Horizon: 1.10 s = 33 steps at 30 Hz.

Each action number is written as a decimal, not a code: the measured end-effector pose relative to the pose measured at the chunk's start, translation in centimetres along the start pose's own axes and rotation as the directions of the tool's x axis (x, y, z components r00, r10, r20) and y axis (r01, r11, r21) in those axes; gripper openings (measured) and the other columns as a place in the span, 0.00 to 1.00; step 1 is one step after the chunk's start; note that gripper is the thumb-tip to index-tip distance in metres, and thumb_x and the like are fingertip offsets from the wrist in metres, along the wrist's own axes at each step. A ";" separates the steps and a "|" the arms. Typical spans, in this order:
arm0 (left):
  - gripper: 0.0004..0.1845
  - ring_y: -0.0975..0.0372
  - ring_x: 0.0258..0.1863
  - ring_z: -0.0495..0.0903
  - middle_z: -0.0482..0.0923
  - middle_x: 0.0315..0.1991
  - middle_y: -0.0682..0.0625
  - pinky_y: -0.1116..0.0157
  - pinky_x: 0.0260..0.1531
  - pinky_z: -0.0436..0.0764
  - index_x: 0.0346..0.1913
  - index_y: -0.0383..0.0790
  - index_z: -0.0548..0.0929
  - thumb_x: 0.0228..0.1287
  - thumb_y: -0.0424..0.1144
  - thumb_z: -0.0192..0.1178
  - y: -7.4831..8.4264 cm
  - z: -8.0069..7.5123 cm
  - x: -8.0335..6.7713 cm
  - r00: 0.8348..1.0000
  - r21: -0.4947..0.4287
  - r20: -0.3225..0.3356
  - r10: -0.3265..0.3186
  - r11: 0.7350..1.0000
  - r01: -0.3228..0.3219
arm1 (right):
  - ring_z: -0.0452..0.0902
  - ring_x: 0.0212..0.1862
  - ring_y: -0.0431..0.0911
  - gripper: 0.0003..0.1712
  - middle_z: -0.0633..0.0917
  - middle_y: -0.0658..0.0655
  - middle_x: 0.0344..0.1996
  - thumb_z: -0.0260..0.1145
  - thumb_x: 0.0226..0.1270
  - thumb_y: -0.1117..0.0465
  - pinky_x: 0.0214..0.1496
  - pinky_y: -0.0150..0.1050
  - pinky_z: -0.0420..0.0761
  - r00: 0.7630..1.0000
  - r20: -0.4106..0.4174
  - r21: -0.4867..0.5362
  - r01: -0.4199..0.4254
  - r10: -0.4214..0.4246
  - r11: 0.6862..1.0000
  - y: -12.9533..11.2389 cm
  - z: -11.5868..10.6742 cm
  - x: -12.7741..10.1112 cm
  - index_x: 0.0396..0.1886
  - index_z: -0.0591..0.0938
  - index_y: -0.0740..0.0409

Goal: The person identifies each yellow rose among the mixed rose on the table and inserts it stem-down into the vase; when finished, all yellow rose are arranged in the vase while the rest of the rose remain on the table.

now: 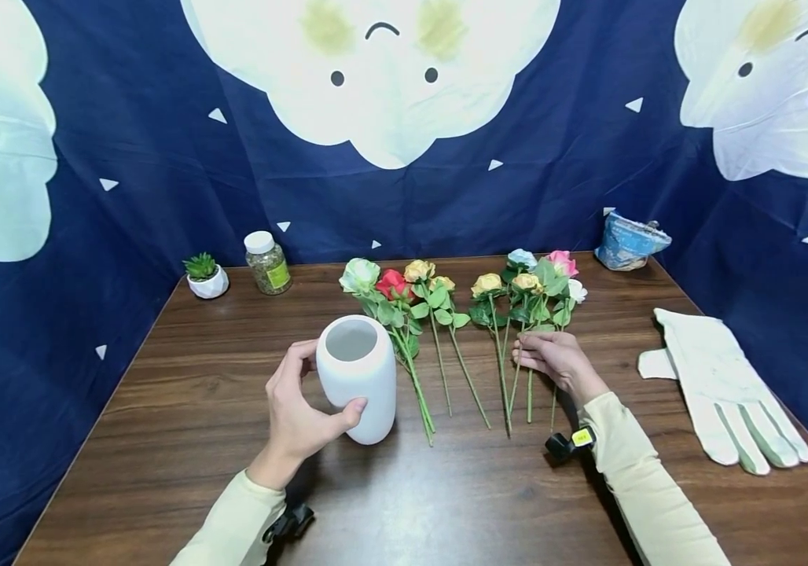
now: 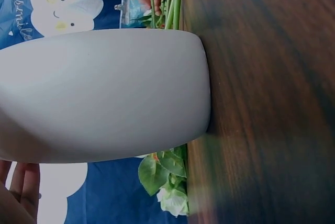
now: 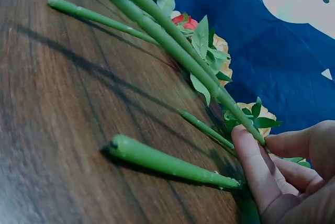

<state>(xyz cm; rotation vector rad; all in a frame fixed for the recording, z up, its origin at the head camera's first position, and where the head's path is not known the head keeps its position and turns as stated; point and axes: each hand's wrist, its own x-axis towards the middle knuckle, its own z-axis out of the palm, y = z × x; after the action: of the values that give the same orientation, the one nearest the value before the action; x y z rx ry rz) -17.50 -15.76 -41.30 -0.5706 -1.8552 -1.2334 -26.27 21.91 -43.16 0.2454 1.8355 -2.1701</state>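
Observation:
A white vase (image 1: pixel 358 385) stands on the table, its round mouth facing up. My left hand (image 1: pixel 308 413) grips it from the left, thumb across the near side and fingers behind. The vase's smooth wall (image 2: pixel 104 93) fills much of the left wrist view and hides part of that hand. Over on the right, my right hand (image 1: pixel 556 360) pinches the green stem of an artificial rose (image 3: pixel 196 69) between thumb and fingers. Yellow roses (image 1: pixel 486 284), a pink rose (image 1: pixel 562 263) and a blue one lie just beyond it. Which bloom belongs to the pinched stem I cannot tell.
Between the hands lie more roses, including a red one (image 1: pixel 393 284) and a pale green one (image 1: pixel 359 275). A potted succulent (image 1: pixel 207 279) and a white-lidded jar (image 1: pixel 269 267) stand back left. A blue pouch (image 1: pixel 626 242) and white gloves (image 1: pixel 722 377) lie right.

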 end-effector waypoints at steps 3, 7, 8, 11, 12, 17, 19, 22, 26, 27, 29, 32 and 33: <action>0.42 0.64 0.37 0.77 0.85 0.42 0.40 0.75 0.39 0.75 0.52 0.28 0.81 0.46 0.63 0.73 0.1 0.1 0.0 1.000 -0.005 0.000 0.000 1.000 0.000 | 0.87 0.31 0.37 0.28 0.88 0.50 0.29 0.53 0.78 0.72 0.40 0.29 0.86 1.000 -0.006 -0.014 0.028 -0.028 1.000 0.1 0.1 -0.1 0.70 0.60 0.88; 0.41 0.63 0.37 0.78 0.85 0.42 0.40 0.75 0.39 0.75 0.51 0.28 0.81 0.44 0.60 0.74 0.1 0.1 0.0 1.000 -0.006 -0.001 -0.003 1.000 0.003 | 0.86 0.31 0.37 0.28 0.88 0.50 0.29 0.53 0.77 0.73 0.40 0.28 0.86 0.998 -0.011 -0.014 0.054 -0.054 0.998 0.1 0.2 -0.1 0.69 0.60 0.88; 0.40 0.63 0.37 0.78 0.85 0.42 0.40 0.75 0.39 0.75 0.51 0.28 0.81 0.44 0.60 0.74 0.1 0.1 0.0 1.000 -0.007 -0.001 -0.004 1.000 0.004 | 0.86 0.31 0.37 0.28 0.88 0.50 0.28 0.53 0.77 0.73 0.40 0.28 0.86 0.998 -0.012 -0.011 0.058 -0.058 0.998 0.1 0.2 -0.1 0.69 0.60 0.89; 0.40 0.63 0.38 0.78 0.85 0.43 0.40 0.75 0.40 0.76 0.52 0.28 0.81 0.44 0.59 0.74 0.1 0.1 0.0 1.000 -0.006 -0.001 -0.006 1.000 0.006 | 0.86 0.30 0.37 0.27 0.88 0.50 0.28 0.53 0.77 0.74 0.40 0.29 0.86 0.998 -0.020 -0.002 0.064 -0.064 0.998 0.1 0.1 -0.2 0.68 0.60 0.88; 0.40 0.63 0.38 0.79 0.85 0.43 0.40 0.75 0.40 0.76 0.52 0.28 0.81 0.44 0.60 0.74 0.1 0.1 0.0 1.000 -0.007 -0.001 -0.006 1.000 0.006 | 0.86 0.30 0.37 0.27 0.88 0.50 0.28 0.53 0.77 0.74 0.40 0.29 0.86 0.997 -0.023 0.001 0.067 -0.067 0.998 0.0 0.1 -0.2 0.68 0.61 0.88; 0.41 0.62 0.37 0.79 0.85 0.43 0.40 0.75 0.40 0.76 0.52 0.28 0.81 0.45 0.62 0.73 0.1 0.1 0.0 1.000 -0.006 -0.001 -0.005 1.000 0.005 | 0.87 0.30 0.37 0.24 0.87 0.50 0.29 0.53 0.77 0.74 0.39 0.30 0.86 0.995 -0.037 0.018 0.090 -0.089 0.996 -0.2 0.1 -0.5 0.66 0.64 0.87; 0.41 0.63 0.37 0.78 0.85 0.43 0.40 0.76 0.40 0.76 0.52 0.28 0.81 0.45 0.62 0.73 0.1 0.0 0.1 1.000 -0.004 -0.001 -0.006 1.000 0.006 | 0.87 0.30 0.38 0.22 0.87 0.50 0.29 0.53 0.77 0.75 0.39 0.30 0.86 0.994 -0.039 0.025 0.103 -0.102 0.994 -0.3 0.1 -0.5 0.64 0.65 0.86; 0.40 0.63 0.37 0.79 0.85 0.43 0.40 0.76 0.40 0.76 0.52 0.28 0.81 0.44 0.60 0.74 0.1 0.0 0.1 1.000 -0.007 0.001 -0.011 1.000 0.011 | 0.87 0.30 0.38 0.21 0.87 0.50 0.29 0.54 0.77 0.75 0.39 0.30 0.86 0.992 -0.045 0.030 0.119 -0.118 0.992 -0.5 0.0 -0.5 0.63 0.67 0.85; 0.39 0.62 0.37 0.79 0.85 0.43 0.41 0.76 0.41 0.77 0.52 0.29 0.81 0.43 0.58 0.74 0.1 0.1 0.1 1.000 -0.017 0.004 -0.018 1.000 0.018 | 0.87 0.30 0.38 0.18 0.87 0.51 0.28 0.54 0.76 0.75 0.39 0.30 0.86 0.991 -0.060 0.031 0.119 -0.117 0.992 -0.6 -0.2 -0.6 0.61 0.70 0.83; 0.39 0.61 0.37 0.79 0.85 0.43 0.41 0.76 0.41 0.77 0.52 0.29 0.81 0.43 0.58 0.74 0.1 0.1 0.1 1.000 -0.019 0.004 -0.019 1.000 0.019 | 0.87 0.30 0.39 0.17 0.88 0.51 0.29 0.54 0.76 0.75 0.39 0.31 0.86 0.992 -0.060 0.037 0.117 -0.115 0.992 -0.6 -0.3 -0.7 0.59 0.72 0.82; 0.39 0.61 0.37 0.79 0.85 0.43 0.41 0.76 0.40 0.77 0.52 0.29 0.82 0.43 0.58 0.74 0.1 0.1 0.1 1.000 -0.021 0.005 -0.020 1.000 0.020 | 0.88 0.30 0.39 0.12 0.88 0.51 0.29 0.54 0.76 0.75 0.38 0.31 0.87 0.992 -0.066 0.053 0.113 -0.110 0.992 -0.7 -0.4 -0.8 0.53 0.77 0.77; 0.39 0.62 0.37 0.79 0.85 0.43 0.41 0.76 0.40 0.76 0.52 0.29 0.82 0.43 0.58 0.74 0.1 0.1 0.0 1.000 -0.022 0.005 -0.019 1.000 0.019 | 0.88 0.29 0.40 0.13 0.88 0.51 0.28 0.54 0.76 0.75 0.38 0.31 0.87 0.992 -0.069 0.083 0.109 -0.103 0.991 -0.9 -0.4 -1.1 0.39 0.84 0.63; 0.39 0.63 0.37 0.79 0.85 0.43 0.41 0.75 0.40 0.76 0.52 0.29 0.82 0.43 0.58 0.74 0.1 0.0 0.0 1.000 -0.023 0.005 -0.019 1.000 0.019 | 0.88 0.29 0.40 0.16 0.88 0.51 0.27 0.54 0.76 0.75 0.38 0.32 0.87 0.992 -0.071 0.091 0.108 -0.102 0.990 -1.0 -0.4 -1.1 0.35 0.85 0.59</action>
<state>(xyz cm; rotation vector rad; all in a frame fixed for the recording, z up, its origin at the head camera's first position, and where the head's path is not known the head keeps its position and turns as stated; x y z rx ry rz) -17.44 -15.67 -41.23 -0.5703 -1.8562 -1.2681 -25.55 22.62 -41.95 0.2488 1.8206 -2.3507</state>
